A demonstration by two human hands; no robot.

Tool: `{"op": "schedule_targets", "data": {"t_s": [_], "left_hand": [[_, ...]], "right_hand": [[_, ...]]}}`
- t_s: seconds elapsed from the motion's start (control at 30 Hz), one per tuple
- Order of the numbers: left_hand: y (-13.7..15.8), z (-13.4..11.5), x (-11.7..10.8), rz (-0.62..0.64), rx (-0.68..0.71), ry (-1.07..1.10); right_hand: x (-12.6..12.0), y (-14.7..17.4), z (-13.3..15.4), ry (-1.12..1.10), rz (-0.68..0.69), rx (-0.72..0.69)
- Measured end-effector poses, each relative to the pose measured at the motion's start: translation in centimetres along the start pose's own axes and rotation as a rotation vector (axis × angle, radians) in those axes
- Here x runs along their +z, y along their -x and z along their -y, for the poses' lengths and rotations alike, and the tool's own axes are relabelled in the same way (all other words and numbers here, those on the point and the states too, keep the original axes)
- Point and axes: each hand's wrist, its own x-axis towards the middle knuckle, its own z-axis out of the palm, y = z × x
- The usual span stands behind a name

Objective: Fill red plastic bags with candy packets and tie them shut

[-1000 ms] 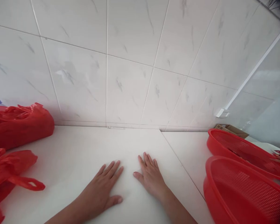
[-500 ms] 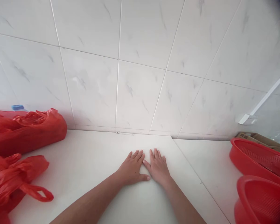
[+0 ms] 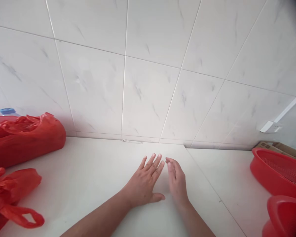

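My left hand [image 3: 144, 186] is palm down over the white tabletop [image 3: 88, 177], its fingers spread and the thumb pointing right. It holds nothing. Just to its right is my right hand [image 3: 178, 181], turned up on its edge with the thumb side showing. Its fingers are bent and drawn together, the thumb close against them, and no object shows in it. A small gap separates the two hands.
Red plastic bags [image 3: 27, 141] lie at the left, with a blue bottle cap [image 3: 7, 111] behind. Red plastic baskets [image 3: 266, 174] and a cardboard box [image 3: 286, 148] stand at the right. A white tiled wall [image 3: 148, 98] rises along the back; a white socket [image 3: 271, 127] is fixed to it.
My right hand has turned from lying flat onto its edge, its fingers curling in. My left hand remains spread, a little nearer. The view has shifted slightly.
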Motion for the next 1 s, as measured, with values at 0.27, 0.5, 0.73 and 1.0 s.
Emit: {"op": "schedule_targets", "data": {"t_s": [0.27, 0.5, 0.73, 1.0], "left_hand": [[-0.1, -1.4, 0.6, -0.076, 0.095, -0.161], [0.0, -1.2, 0.3, -0.104, 0.146, -0.158], [0.1, -1.5, 0.2, -0.073, 0.185, -0.165], [0.1, -1.5, 0.1, -0.038, 0.181, -0.207]], "right_hand": [[0.4, 0.4, 1.5, -0.203, -0.053, -0.032], [0.9, 1.0, 3.2, -0.286, 0.010, 0.088], [0.6, 0.8, 4.2, -0.341, 0.023, 0.099], [0.5, 0.4, 3.9, -0.491, 0.068, 0.131]]}}
